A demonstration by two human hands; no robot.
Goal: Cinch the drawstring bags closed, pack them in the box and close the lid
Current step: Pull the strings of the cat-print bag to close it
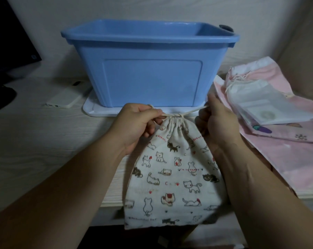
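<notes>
Left grip (pixel 134 123): fingers curled, pinching one end of the drawstring (pixel 194 110). Right grip (pixel 213 121): pinching the other end, cord taut sideways. Cat-print bag (pixel 173 173): at the near edge of the surface (pixel 44 141), long axis running near to far, gathered mouth pointing at the blue box (pixel 143 69), bottom overhanging the edge. Box: open-topped, mid-surface, standing on a white lid (pixel 91 108). Further bags (pixel 278 150): pink and white, stacked at the right edge. Phone (pixel 65 97): left of the box.
</notes>
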